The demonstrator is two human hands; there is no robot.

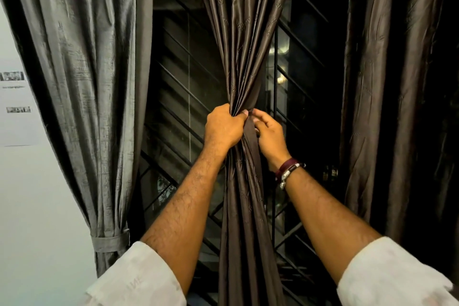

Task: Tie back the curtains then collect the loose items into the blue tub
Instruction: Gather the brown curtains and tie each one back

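A dark brown satin curtain (244, 40) hangs in the middle of the head view, gathered into a tight bunch at mid height. My left hand (222, 126) is closed around that bunch from the left. My right hand (269, 134) pinches a flat brown tie-back strap (250, 131) that lies against the bunch just under my left thumb. A grey curtain (84, 82) at the left is bound low down by a grey tie-back band (110, 242). A third dark curtain (397, 94) hangs loose at the right. The blue tub is not in view.
Behind the curtains is a dark window with a black metal grille (178, 97). A white wall (29, 206) with printed paper sheets (16, 109) fills the left edge.
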